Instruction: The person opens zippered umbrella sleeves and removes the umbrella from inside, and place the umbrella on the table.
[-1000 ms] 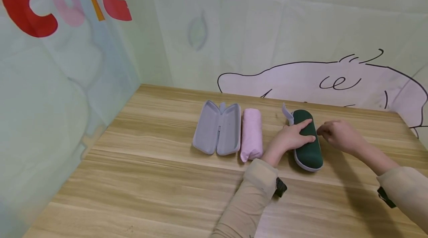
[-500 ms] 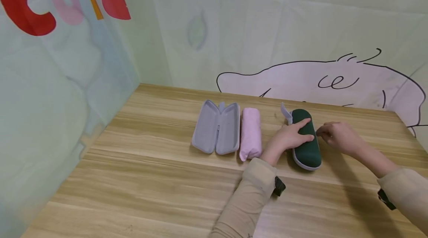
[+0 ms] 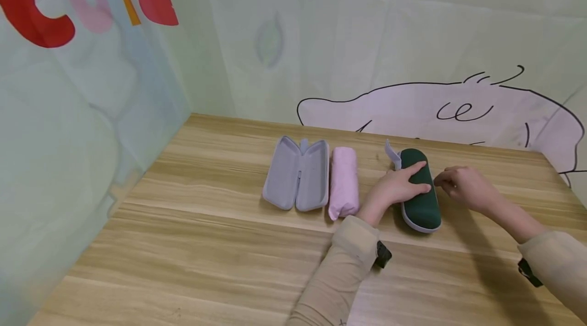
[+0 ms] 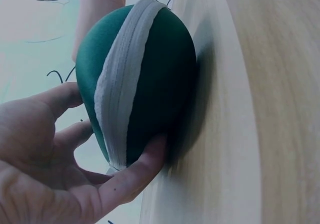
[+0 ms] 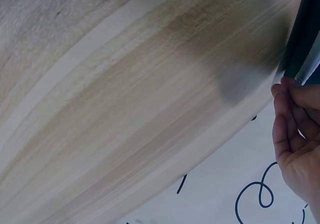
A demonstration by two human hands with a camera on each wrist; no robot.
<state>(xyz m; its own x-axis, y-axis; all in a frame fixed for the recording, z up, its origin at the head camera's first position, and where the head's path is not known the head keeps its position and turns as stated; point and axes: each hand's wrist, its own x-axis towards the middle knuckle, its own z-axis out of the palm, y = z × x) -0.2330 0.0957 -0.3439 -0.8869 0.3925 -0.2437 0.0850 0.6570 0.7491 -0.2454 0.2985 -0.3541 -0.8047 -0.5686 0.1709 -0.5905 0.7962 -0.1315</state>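
A dark green zippered glasses case (image 3: 421, 211) with a light grey zipper band lies at the right of the table. My left hand (image 3: 395, 187) grips it from the left, fingers spread over its top. In the left wrist view the thumb and fingers curl round the case's end, across the zipper band (image 4: 120, 94). On the case's right side, my right hand (image 3: 468, 187) has thumb and forefinger pinched together at the zipper edge. The right wrist view shows these fingertips (image 5: 285, 84) on a small pale tab, apparently the zipper pull, mostly hidden.
A grey hinged case (image 3: 284, 175) lies spread open left of the hands. Against its right side is a pink soft-looking rolled case or pouch (image 3: 345, 181). A pale grey strap (image 3: 392, 154) sticks out at the green case's far left. A printed cloth wall (image 3: 339, 51) stands behind the table.
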